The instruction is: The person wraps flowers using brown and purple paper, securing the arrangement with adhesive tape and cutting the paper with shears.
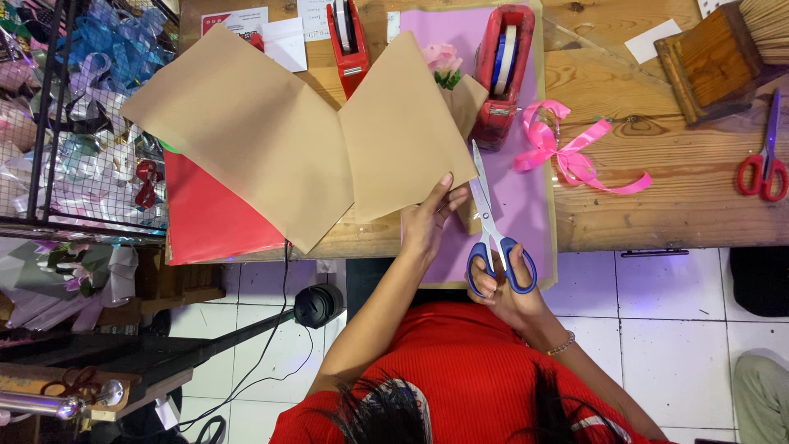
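My left hand (pixel 429 220) holds the lower edge of a folded sheet of brown kraft paper (pixel 329 140), fingers on top of its right half. My right hand (pixel 505 292) grips blue-handled scissors (pixel 491 234), whose blades point up along the right edge of the brown paper. Beneath lie a lilac sheet (pixel 526 197) and a red sheet (pixel 209 218). A pink artificial rose (pixel 442 59) peeks out behind the brown paper.
Two red tape dispensers (pixel 503 74) stand at the table's far side. A pink ribbon bow (pixel 567 152) lies right of the lilac sheet, red-handled scissors (pixel 764 168) at far right, a wooden box (pixel 711 62) nearby. A wire rack of ribbons (pixel 90 115) stands left.
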